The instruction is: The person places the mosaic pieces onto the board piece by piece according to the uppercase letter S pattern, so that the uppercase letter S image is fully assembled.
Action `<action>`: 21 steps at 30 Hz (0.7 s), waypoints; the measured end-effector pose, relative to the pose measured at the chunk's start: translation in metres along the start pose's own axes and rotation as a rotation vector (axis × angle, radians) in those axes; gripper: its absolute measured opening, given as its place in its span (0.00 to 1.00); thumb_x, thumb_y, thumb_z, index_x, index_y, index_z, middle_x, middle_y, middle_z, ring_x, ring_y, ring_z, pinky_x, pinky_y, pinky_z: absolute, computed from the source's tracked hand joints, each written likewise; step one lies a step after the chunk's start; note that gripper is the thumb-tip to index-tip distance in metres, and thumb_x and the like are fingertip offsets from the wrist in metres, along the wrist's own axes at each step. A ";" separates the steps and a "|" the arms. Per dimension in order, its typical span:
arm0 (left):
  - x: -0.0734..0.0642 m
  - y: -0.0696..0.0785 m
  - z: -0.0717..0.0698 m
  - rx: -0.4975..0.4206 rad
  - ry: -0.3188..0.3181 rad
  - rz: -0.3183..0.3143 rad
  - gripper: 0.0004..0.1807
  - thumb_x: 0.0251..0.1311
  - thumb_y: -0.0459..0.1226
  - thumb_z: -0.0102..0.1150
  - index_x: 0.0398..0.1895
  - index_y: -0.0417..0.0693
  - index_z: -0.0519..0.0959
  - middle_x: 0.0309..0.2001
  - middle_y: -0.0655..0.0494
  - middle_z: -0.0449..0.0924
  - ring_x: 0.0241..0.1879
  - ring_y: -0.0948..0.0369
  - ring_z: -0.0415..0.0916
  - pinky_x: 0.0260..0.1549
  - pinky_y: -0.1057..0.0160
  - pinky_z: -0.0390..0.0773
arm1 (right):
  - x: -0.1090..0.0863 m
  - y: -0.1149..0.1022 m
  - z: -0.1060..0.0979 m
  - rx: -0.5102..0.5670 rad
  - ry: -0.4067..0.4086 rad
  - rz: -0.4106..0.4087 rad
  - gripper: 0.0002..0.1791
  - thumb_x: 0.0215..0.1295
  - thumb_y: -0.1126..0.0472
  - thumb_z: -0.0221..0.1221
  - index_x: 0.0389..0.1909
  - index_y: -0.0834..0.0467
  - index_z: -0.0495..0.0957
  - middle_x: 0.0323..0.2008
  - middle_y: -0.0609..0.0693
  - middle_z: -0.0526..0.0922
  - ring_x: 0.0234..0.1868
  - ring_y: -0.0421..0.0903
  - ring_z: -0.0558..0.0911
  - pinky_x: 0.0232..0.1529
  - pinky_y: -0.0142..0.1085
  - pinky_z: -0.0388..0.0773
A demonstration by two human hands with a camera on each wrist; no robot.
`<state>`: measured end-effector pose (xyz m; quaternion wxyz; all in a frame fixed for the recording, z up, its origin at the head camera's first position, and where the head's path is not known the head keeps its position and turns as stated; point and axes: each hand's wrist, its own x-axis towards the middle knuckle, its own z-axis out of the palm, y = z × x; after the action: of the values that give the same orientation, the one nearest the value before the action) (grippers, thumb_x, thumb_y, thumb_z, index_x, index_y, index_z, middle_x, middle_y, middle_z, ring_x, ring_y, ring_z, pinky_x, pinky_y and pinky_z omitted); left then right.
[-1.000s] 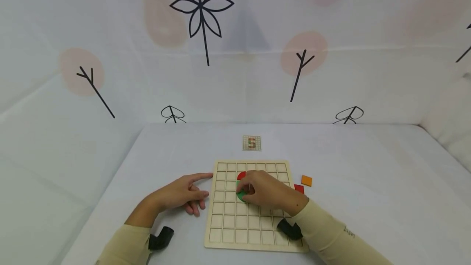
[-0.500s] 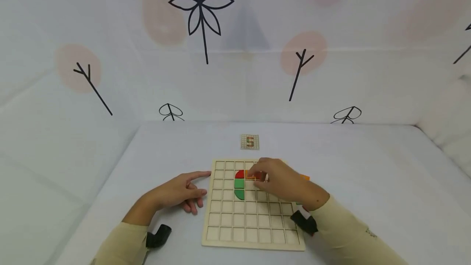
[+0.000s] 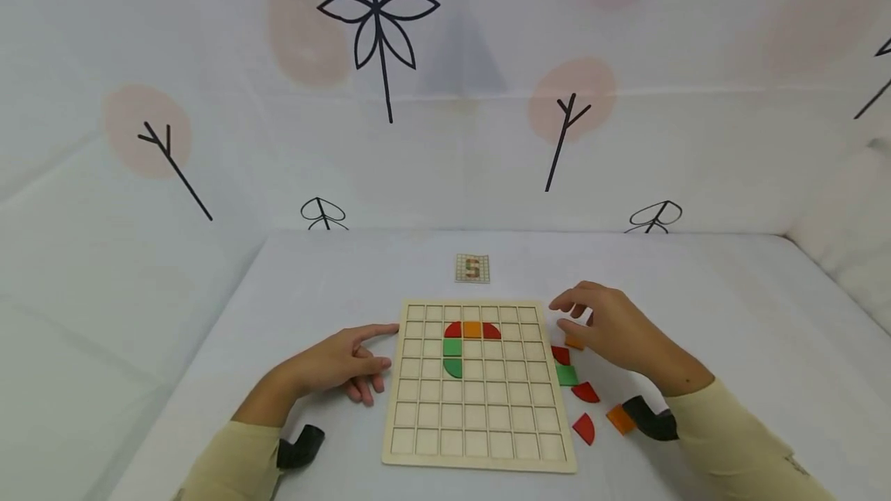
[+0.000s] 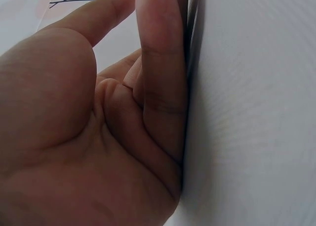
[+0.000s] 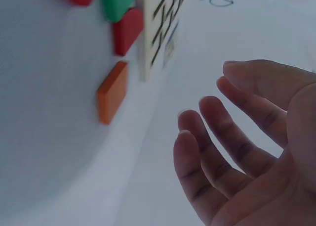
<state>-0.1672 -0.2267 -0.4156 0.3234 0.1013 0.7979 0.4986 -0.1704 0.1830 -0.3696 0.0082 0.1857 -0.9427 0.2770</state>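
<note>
A wooden grid board (image 3: 480, 416) lies flat on the table. On it sit a red quarter-round tile (image 3: 453, 329), an orange square tile (image 3: 472, 329) and a second red quarter-round tile (image 3: 491, 331) in a row, with a green square tile (image 3: 452, 347) and a green quarter-round tile (image 3: 453, 367) below the left one. My left hand (image 3: 337, 368) rests on the table, its straight index fingertip at the board's left edge. Holding nothing, my right hand (image 3: 616, 331) hovers with spread fingers beside the board's upper right, near a loose orange square tile (image 5: 112, 92).
Right of the board lie loose tiles: a green one (image 3: 567, 375), another orange square (image 3: 618, 418) partly behind the wrist camera, and red ones (image 3: 586, 392). A small pattern card (image 3: 472, 268) showing an S-like figure lies beyond the board.
My right hand has let go of the tiles in the upper row and moved right, off the board. The orange and right-hand red tiles now show in that row. My left hand stays put.
</note>
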 end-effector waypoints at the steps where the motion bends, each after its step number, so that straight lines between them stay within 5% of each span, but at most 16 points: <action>1: 0.000 0.000 0.000 0.000 0.000 0.001 0.38 0.67 0.47 0.62 0.78 0.59 0.58 0.31 0.49 0.86 0.27 0.54 0.86 0.27 0.61 0.85 | -0.001 0.004 0.000 -0.004 0.000 0.004 0.11 0.62 0.64 0.67 0.46 0.57 0.85 0.40 0.47 0.83 0.39 0.44 0.77 0.31 0.29 0.78; 10: 0.000 0.002 0.000 0.003 0.000 -0.006 0.38 0.68 0.46 0.62 0.78 0.59 0.58 0.31 0.49 0.85 0.27 0.55 0.86 0.27 0.61 0.85 | 0.000 0.024 0.005 0.001 -0.118 0.110 0.13 0.61 0.60 0.68 0.47 0.57 0.84 0.36 0.48 0.82 0.40 0.46 0.77 0.33 0.34 0.77; 21: -0.001 0.001 0.001 0.004 0.002 0.000 0.38 0.68 0.46 0.62 0.78 0.58 0.58 0.31 0.49 0.85 0.27 0.55 0.86 0.27 0.62 0.85 | 0.002 0.033 0.012 -0.012 -0.176 0.110 0.13 0.57 0.63 0.71 0.44 0.56 0.84 0.35 0.46 0.80 0.39 0.45 0.76 0.37 0.34 0.78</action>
<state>-0.1666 -0.2260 -0.4146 0.3224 0.1016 0.7992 0.4971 -0.1829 0.2013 -0.3966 -0.0885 0.1574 -0.9501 0.2542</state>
